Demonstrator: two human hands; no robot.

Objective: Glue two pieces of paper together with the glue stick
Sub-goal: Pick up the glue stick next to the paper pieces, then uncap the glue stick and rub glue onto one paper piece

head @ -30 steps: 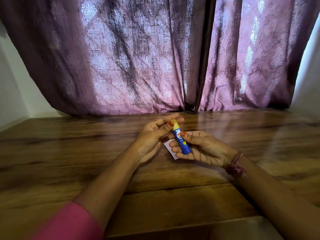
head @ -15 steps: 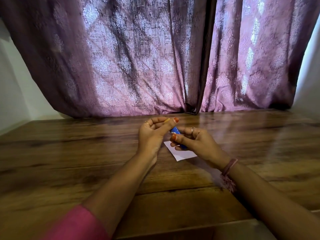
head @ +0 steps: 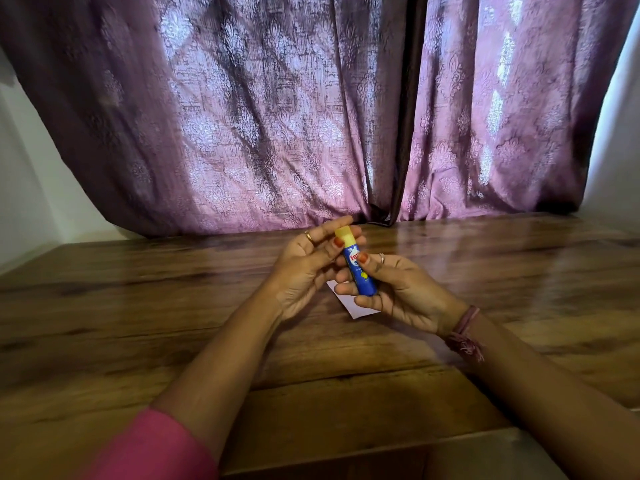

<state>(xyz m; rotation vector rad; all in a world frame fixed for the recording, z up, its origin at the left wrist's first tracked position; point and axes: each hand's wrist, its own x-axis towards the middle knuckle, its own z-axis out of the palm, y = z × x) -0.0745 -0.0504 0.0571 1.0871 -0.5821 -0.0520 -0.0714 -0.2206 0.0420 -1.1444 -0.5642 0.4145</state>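
At the near edge of the wooden worktop (head: 346,393) a pink sleeve (head: 152,448) covers the left forearm, and a braided thread band (head: 465,332) circles the right wrist. Further in, toward the middle of the worktop, both hands meet above the surface. The right hand (head: 398,292) has its fingers and thumb curled round the blue barrel of the glue stick (head: 360,271), which stands nearly upright, leaning slightly to the left. The left hand (head: 308,265) pinches the stick's yellow cap end between thumb and fingertips, its other fingers loosely extended; a ring shows on one finger of each hand. Whether the cap is seated or partly off cannot be told. Under the hands a small white piece of paper (head: 353,306) lies flat on the worktop, mostly hidden by the right hand; a second sheet cannot be made out. At the far edge of the worktop hang purple patterned curtains (head: 277,116), with white wall (head: 24,188) on either side.
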